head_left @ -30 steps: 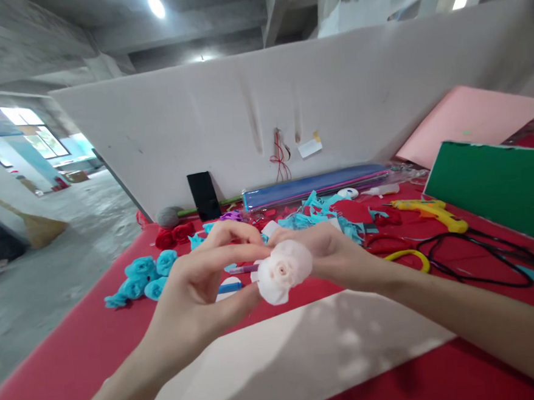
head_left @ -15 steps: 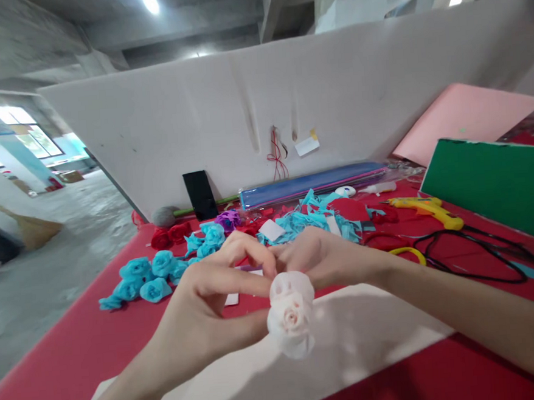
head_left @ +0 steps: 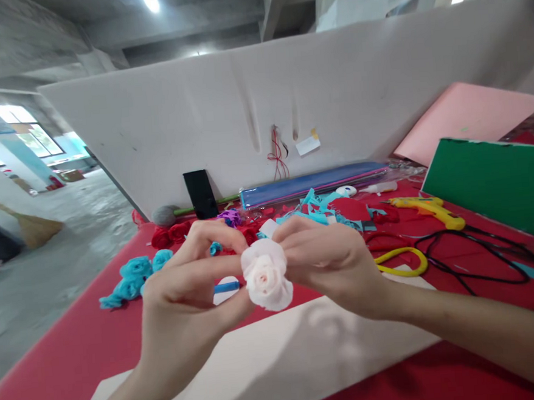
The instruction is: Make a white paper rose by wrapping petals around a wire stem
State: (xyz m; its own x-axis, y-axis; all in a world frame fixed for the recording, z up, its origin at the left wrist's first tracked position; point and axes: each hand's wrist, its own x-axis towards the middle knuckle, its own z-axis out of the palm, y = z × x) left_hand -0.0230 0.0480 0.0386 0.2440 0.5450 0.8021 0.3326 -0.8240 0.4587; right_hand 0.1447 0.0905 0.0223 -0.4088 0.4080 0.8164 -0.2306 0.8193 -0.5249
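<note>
A white paper rose (head_left: 267, 278) with a faint pink centre faces me between both hands, held above the table. My left hand (head_left: 188, 291) grips it from the left, its thumb below and its fingers curled above. From the right, my right hand (head_left: 330, 256) pinches it at the back edge; the flower hides some of those fingertips. Under the hands lies a large white sheet (head_left: 278, 357) on the red tablecloth (head_left: 67, 354). A small white piece with a blue stick (head_left: 227, 286) shows between my left thumb and fingers.
Blue paper roses (head_left: 133, 279) lie at left, red ones (head_left: 171, 234) behind them. Blue paper scraps (head_left: 315, 206), a yellow glue gun (head_left: 427, 207), yellow-handled scissors (head_left: 403, 262) and a black cord (head_left: 477, 273) are at right. A phone (head_left: 201, 192) leans on the white board (head_left: 174, 121).
Both hands and the white rose have risen and shifted left. My right hand has turned, its fingers now beside the flower. More of the yellow scissor handle shows.
</note>
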